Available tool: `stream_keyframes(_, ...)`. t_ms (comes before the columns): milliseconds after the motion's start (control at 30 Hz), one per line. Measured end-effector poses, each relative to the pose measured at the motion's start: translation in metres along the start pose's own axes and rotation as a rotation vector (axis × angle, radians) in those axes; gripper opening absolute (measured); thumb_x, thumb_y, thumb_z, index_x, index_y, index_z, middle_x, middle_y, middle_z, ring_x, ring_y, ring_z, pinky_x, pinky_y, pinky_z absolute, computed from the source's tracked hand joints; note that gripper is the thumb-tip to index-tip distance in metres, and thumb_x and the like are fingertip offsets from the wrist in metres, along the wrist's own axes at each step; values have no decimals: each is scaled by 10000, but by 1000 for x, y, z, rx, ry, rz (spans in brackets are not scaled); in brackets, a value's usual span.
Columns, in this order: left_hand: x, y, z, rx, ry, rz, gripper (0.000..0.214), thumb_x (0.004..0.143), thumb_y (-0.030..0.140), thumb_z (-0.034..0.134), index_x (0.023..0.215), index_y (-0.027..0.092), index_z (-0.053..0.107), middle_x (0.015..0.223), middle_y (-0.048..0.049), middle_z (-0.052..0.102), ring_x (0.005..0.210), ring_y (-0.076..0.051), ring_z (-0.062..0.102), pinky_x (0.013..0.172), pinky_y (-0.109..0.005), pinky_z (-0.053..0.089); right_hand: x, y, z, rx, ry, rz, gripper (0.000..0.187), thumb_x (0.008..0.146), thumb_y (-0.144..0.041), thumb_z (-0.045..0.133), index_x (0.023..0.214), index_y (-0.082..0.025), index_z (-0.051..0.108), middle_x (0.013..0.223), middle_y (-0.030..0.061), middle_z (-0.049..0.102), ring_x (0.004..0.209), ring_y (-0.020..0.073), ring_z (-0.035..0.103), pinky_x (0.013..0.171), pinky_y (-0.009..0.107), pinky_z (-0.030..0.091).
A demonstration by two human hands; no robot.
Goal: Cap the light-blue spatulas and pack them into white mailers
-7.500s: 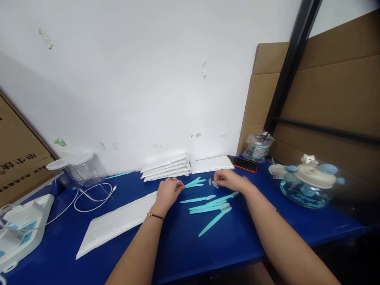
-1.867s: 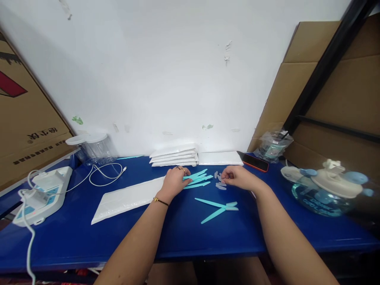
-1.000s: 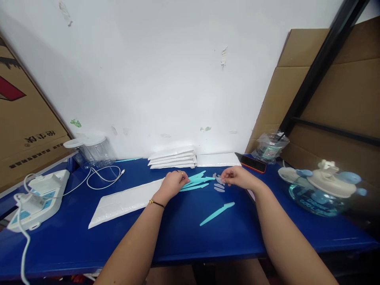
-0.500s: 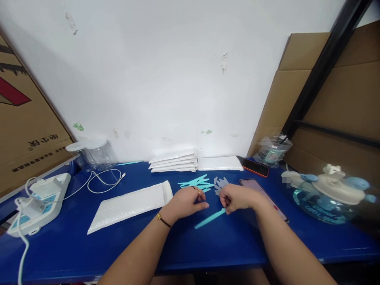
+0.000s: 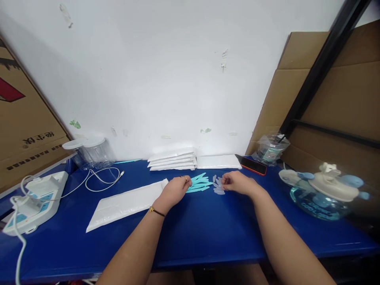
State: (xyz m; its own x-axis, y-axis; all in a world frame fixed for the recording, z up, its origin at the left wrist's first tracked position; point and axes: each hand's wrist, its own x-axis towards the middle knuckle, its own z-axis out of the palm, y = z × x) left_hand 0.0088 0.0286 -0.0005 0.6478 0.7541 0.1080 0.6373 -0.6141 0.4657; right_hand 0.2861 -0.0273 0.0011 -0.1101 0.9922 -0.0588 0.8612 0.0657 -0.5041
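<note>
On the blue table, slim turquoise plastic sticks (image 5: 201, 183) lie in a loose pile. My left hand (image 5: 175, 190) is at the pile's left edge, its fingers closed and curled over the stick ends. What it grips, if anything, is hidden. Just right of the pile are small translucent pieces (image 5: 219, 190), like narrow covers. Over their right side my right hand (image 5: 240, 183) is closed in a pinch; I cannot make out what is in it. A white padded envelope (image 5: 126, 204) lies flat, left of my left hand.
White envelopes (image 5: 172, 160) are stacked by the wall, beside another flat one (image 5: 219, 161) and a red-edged phone (image 5: 252, 164). A clear bottle (image 5: 319, 202) stands right. A power strip (image 5: 38, 204), a white cable (image 5: 102, 186) and lidded clear jars (image 5: 95, 154) are left.
My right hand has moved up to the translucent pieces; the turquoise stick it held no longer shows there. My left hand has shifted slightly left and closed. The phone near my right forearm is out of sight.
</note>
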Motion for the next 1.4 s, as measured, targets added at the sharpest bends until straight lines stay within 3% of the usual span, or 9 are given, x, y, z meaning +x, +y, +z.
stream_keyframes(100, -1, 1, 0, -43, 29, 16, 283, 905, 333, 311, 820, 214, 554, 728, -5, 602, 685, -145, 540, 606, -234, 362, -2, -5, 3, 34, 57, -71, 146, 727, -276, 567, 784, -177, 659, 758, 27, 659, 660, 150, 566, 584, 234, 390)
stream_keyframes(233, -1, 0, 0, -86, 31, 31, 281, 897, 333, 325, 814, 201, 559, 729, 1, 598, 686, -139, 538, 609, -235, 366, -1, -12, 14, -18, -42, -133, 168, 644, -278, 664, 775, -173, 659, 764, 28, 646, 652, 149, 560, 568, 231, 384)
stream_keyframes(400, 1, -2, 1, -112, -13, 74, 276, 873, 383, 382, 796, 192, 566, 733, 10, 582, 682, -132, 515, 612, -231, 371, 0, -21, 21, -98, -96, -178, 70, 672, -190, 609, 737, -176, 630, 755, 29, 641, 664, 145, 562, 586, 231, 382)
stream_keyframes(533, 3, -4, 4, -131, -32, 89, 300, 866, 412, 388, 778, 188, 567, 735, 8, 577, 696, -137, 509, 636, -236, 368, 0, -24, 22, -106, -117, -191, 93, 682, -238, 641, 749, -179, 614, 759, 22, 630, 688, 147, 564, 633, 241, 391)
stream_keyframes(667, 5, -6, 6, -145, -39, 61, 332, 859, 436, 384, 769, 181, 578, 727, 4, 578, 685, -140, 506, 626, -239, 359, 0, -23, 25, -27, -193, -142, 67, 699, -210, 633, 751, -178, 604, 706, 14, 619, 618, 130, 549, 560, 225, 380)
stream_keyframes(800, 5, -7, 5, -161, -33, 72, 333, 860, 428, 381, 769, 186, 590, 742, 4, 590, 693, -140, 510, 637, -237, 359, 0, -20, 20, 181, -67, -160, 73, 741, -223, 597, 788, -168, 600, 679, 8, 600, 620, 125, 544, 571, 225, 399)
stream_keyframes(1000, 4, -5, 3, -151, -34, 52, 329, 859, 425, 387, 788, 189, 605, 802, -12, 621, 753, -156, 537, 658, -239, 372, -1, -22, 9, 488, 100, -176, 236, 771, -374, 592, 860, -156, 610, 684, 6, 563, 598, 106, 497, 535, 214, 388)
stream_keyframes(1400, 3, -1, 9, -133, -55, 150, 286, 854, 370, 431, 808, 188, 646, 833, -24, 643, 775, -155, 551, 694, -234, 381, 3, -36, 25, 427, 11, -206, 166, 751, -291, 588, 833, -159, 647, 648, 4, 586, 583, 111, 510, 544, 219, 403)
